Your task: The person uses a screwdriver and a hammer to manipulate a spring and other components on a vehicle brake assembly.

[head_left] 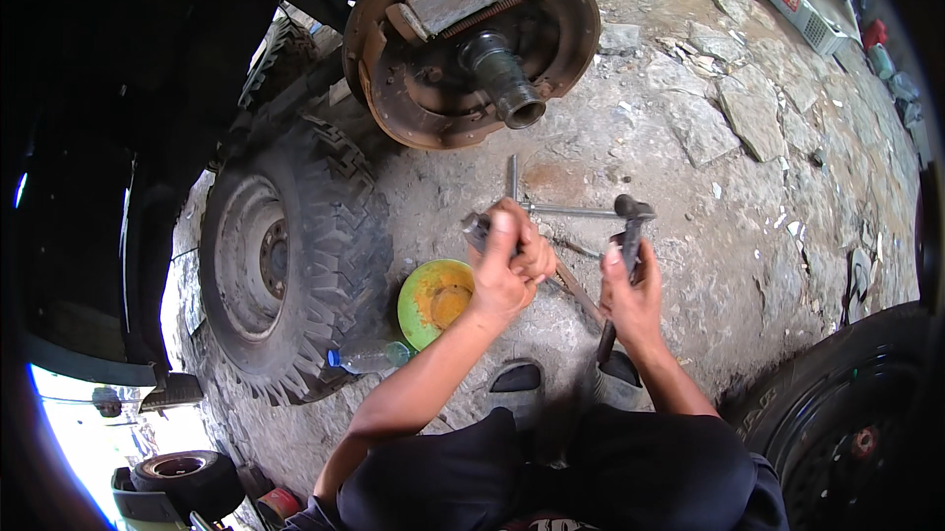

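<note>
In front of rusty wheel hub [502, 78], above stony floor [709, 265]: clenching dark metal piece [476, 228] in left hand [514, 270], poking out past thumb; gripping hammer [631, 224] in right hand [635, 303], just below its head (well apart from piece!). Working near green bowl [410, 307] and plastic bottle [369, 358].

Bare forearms [425, 372] meet navy sleeves [768, 494], with dark legwear [433, 477] and grey footwear [516, 401] below.

The rough floor [689, 270] bears a bottle [367, 358] and green bowl [417, 303].
</note>
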Demonstrator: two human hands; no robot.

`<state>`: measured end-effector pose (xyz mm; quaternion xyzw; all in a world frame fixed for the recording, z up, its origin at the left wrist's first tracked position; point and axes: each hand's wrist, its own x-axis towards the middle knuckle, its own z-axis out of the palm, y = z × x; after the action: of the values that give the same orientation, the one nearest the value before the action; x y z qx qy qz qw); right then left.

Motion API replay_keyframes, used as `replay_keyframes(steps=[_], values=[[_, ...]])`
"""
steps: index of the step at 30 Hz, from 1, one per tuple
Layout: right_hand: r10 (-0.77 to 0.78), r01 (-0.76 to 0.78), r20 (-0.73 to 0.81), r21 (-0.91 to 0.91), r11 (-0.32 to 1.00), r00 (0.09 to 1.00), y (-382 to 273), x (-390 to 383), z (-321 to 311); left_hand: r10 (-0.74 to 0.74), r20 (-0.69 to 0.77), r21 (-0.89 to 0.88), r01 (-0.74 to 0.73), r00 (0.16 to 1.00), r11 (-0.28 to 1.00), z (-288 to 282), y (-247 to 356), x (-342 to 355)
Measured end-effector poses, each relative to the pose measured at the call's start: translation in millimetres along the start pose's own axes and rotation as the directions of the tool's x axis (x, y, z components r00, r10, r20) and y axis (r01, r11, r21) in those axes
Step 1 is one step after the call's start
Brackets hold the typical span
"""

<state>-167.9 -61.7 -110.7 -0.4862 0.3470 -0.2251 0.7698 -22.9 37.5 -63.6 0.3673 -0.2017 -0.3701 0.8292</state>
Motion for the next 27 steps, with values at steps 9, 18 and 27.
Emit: replay_keyframes(steps=[9, 18, 27], values=[[0.038, -0.063, 0.21, 0.113, 0.992, 0.977, 8.0, -27.9, 30.5, -0.058, -0.245, -0.271, -0.011, 0.968, 0.963, -1.1, 12.5, 7.6], [0.188, -0.264, 0.267, 0.283, 0.922, 0.945, -4.6, -19.9, 21.3, -0.037, -0.406, -0.387, -0.136, 0.913, 0.912, -5.1, 29.8, 28.3], [0.141, -0.238, 0.3, 0.316, 0.918, 0.944, 5.0, -12.8, 7.4, 0.066, -0.179, -0.661, -0.17, 0.982, 0.731, -18.4, 58.3, 46.3]])
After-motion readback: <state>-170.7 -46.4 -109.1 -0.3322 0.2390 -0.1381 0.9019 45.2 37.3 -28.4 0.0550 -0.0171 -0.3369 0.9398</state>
